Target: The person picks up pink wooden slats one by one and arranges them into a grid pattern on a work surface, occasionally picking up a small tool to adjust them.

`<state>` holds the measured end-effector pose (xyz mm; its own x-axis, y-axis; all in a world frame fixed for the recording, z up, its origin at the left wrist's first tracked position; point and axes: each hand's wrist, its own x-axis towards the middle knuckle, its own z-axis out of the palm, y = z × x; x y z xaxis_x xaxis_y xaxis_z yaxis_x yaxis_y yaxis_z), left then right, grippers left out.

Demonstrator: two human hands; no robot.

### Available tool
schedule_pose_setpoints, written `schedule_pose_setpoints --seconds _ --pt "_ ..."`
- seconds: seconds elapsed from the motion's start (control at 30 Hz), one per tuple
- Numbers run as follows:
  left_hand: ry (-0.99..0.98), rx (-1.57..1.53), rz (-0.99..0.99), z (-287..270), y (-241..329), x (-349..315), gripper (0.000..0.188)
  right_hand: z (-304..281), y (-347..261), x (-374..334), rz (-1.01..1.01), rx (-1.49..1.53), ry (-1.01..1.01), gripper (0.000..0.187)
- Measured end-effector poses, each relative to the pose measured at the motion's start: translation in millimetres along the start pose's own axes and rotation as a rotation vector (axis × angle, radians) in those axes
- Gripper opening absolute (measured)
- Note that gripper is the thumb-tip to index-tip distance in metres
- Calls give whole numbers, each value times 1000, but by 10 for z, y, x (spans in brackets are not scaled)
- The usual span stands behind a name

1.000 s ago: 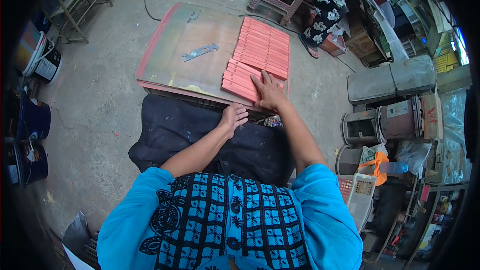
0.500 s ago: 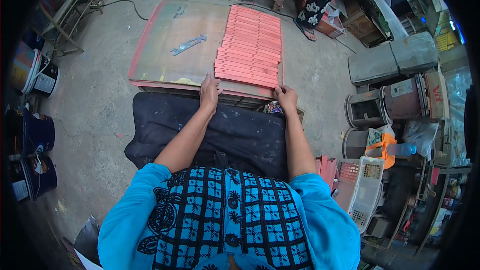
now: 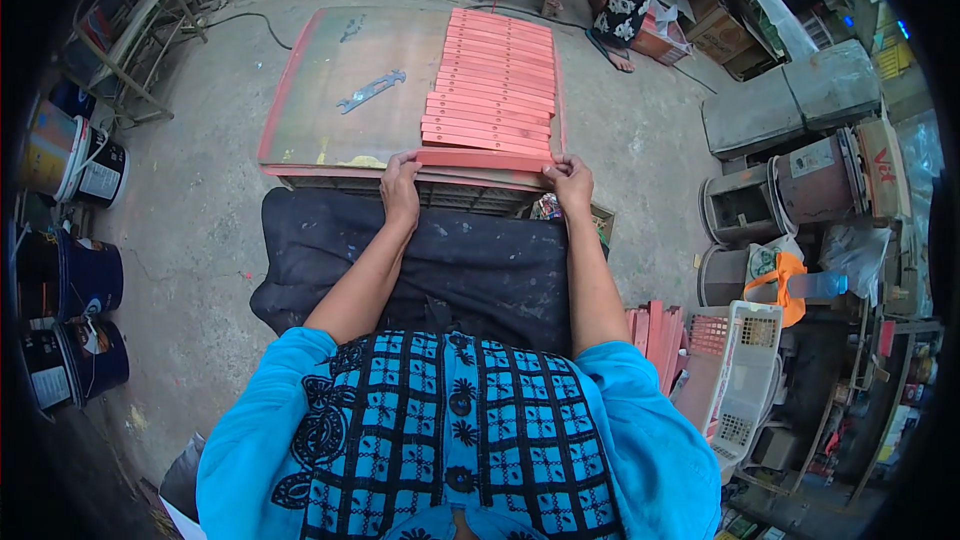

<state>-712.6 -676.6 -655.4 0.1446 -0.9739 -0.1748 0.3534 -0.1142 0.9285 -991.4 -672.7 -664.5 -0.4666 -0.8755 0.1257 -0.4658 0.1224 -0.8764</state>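
Upper centre of frame: a narrow, straight-edged salmon-pink bar point(image 3: 483, 161) is pinched at both ends by bare left hand point(image 3: 401, 192) and right hand point(image 3: 573, 187), fingers closed; dark-dotted pink slats point(image 3: 495, 75) are laid beyond on paint-smeared board point(image 3: 325, 125).

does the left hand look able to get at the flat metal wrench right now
Probably yes: the flat metal wrench lies ahead of the left hand, with the red strips off to the right. That hand holds one end of the nearest strip, so it would likely release first.
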Motion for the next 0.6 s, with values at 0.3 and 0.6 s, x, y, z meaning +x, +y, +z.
schedule_pose_setpoints --seconds 0.3,0.6 --pt "-32 228 228 -2 -196 54 41 100 -368 -157 -182 -471 5 25" --pt "-55 346 187 37 -59 -12 48 116 -487 -185 -139 -536 -8 26"
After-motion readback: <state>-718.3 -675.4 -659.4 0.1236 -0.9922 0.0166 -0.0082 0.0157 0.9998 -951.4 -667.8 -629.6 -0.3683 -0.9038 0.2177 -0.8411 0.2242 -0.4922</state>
